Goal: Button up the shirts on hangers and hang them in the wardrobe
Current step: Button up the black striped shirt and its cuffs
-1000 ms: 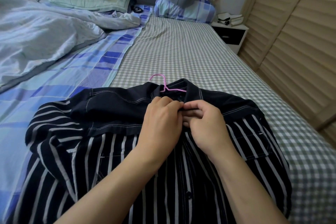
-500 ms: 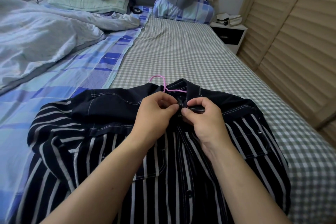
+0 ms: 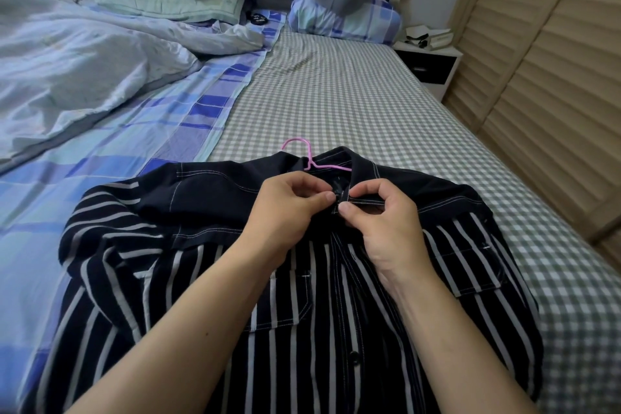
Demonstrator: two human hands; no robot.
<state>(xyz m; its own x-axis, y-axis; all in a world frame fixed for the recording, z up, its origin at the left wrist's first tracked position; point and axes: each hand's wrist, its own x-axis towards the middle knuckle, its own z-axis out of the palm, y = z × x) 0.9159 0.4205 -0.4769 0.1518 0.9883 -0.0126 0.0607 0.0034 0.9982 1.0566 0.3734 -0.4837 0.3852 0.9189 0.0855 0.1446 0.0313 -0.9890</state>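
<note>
Both hands, left and right, are pinching the shirt at its top button, just below the hanger. The button is being fastened; next, probably, the one below the grip.

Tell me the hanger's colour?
Pink; the hanger shows best in the head view, poking from the shirt collar.

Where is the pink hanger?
In the head view, the pink hanger pokes out of the striped shirt's collar, mid-frame on the checked bedsheet, just beyond both hands.

Checked bed, white nightstand, louvred wooden doors right.
</note>
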